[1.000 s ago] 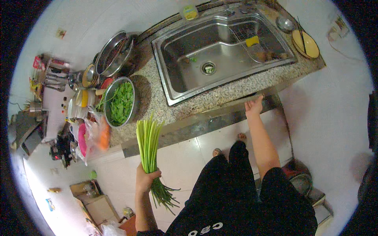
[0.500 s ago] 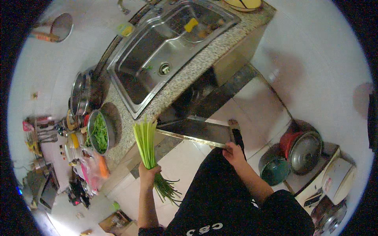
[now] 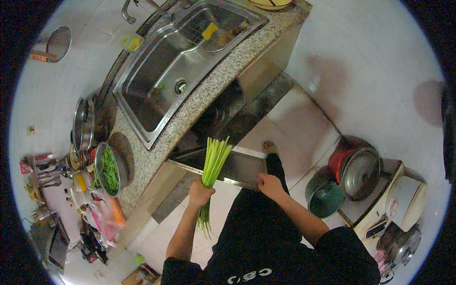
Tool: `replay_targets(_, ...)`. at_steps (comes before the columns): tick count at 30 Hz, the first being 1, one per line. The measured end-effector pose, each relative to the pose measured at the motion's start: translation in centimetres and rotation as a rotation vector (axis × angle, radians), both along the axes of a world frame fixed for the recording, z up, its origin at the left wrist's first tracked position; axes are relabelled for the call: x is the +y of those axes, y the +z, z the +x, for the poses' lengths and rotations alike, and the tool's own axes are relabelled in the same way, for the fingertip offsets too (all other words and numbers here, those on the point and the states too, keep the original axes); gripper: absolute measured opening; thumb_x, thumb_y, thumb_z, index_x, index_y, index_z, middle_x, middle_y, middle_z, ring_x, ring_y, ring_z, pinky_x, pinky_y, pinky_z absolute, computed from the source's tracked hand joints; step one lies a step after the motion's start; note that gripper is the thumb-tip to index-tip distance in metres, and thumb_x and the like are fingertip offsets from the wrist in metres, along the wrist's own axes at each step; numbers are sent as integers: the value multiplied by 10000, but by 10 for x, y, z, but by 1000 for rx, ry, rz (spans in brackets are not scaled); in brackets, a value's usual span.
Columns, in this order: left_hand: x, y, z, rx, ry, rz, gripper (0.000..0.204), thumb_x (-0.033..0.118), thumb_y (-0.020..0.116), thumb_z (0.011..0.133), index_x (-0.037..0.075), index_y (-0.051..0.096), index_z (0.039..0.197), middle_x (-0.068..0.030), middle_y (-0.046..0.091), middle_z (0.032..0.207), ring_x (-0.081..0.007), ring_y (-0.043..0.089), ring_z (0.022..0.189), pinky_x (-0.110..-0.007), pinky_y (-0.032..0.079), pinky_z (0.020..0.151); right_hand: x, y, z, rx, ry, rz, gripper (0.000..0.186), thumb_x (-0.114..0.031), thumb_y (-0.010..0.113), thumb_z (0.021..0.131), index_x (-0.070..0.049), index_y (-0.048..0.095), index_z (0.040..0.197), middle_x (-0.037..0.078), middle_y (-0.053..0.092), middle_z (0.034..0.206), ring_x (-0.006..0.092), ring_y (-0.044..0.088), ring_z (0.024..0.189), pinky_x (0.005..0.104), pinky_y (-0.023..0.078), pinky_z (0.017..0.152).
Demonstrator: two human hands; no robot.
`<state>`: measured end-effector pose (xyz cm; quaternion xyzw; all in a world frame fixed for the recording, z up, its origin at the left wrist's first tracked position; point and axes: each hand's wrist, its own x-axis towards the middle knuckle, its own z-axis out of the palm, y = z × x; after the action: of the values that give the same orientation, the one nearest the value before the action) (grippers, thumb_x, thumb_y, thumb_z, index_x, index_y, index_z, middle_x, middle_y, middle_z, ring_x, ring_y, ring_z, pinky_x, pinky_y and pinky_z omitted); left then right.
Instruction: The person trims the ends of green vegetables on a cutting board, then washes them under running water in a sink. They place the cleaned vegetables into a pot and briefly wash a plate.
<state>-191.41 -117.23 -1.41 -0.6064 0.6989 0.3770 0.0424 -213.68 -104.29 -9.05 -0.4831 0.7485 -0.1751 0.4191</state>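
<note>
My left hand (image 3: 201,193) is closed around a bunch of long green vegetable stalks (image 3: 216,156). Their pale cut ends point up and away from me, and the thin darker ends hang below the fist. The bunch is held in front of an open cabinet door (image 3: 243,167) under the counter and hides part of it. On the right, my right hand (image 3: 270,186) has its fingers bent over the near edge of that door, at its right end. Behind the door the cabinet inside (image 3: 209,121) is dark, and its contents are hard to make out.
A steel sink (image 3: 142,102) with a yellow sponge (image 3: 210,31) is set in the speckled counter (image 3: 223,73). Leafy greens fill a metal bowl (image 3: 124,173) at the left. A lidded pot (image 3: 361,173) and green bucket (image 3: 326,199) stand at the right.
My left hand has moved right with the stalks, from beside the cabinet door to in front of it. My right hand stays at the door's edge. The view has shifted slightly.
</note>
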Motion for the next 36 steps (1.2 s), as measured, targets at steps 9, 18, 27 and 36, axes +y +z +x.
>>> replay_targets(9, 13, -8, 13, 213, 149, -8, 470, 130, 618, 515, -26, 472, 933, -213, 560, 807, -350, 550, 753, -373, 441, 652, -7, 11, 0, -254, 225, 3, 297, -199, 580, 663, -82, 565, 936, 133, 584, 771, 266, 565, 718, 339, 451, 643)
replay_targets(18, 1, -9, -32, 126, -1, -49, 443, 136, 622, 532, 18, 486, 936, -196, 567, 794, -349, 545, 763, -388, 440, 653, -24, 43, 4, 82, 529, -120, 552, -253, 662, 595, -117, 473, 1095, 151, 478, 1012, 309, 463, 945, 379, 404, 792)
replay_targets(27, -34, 50, -78, 179, 104, -134, 430, 125, 607, 547, 7, 477, 939, -207, 564, 778, -354, 548, 761, -381, 437, 661, -93, 21, -60, 401, 470, -359, 211, -142, 561, 597, -99, 574, 803, 93, 488, 781, 261, 453, 867, 398, 381, 698)
replay_targets(36, -10, 97, -31, 248, 308, -234, 350, 62, 604, 551, -22, 480, 867, -109, 544, 710, -196, 528, 647, -298, 424, 613, -153, 44, -85, 318, -325, -654, 285, -113, 556, 664, -102, 543, 948, 87, 509, 949, 264, 435, 956, 402, 348, 811)
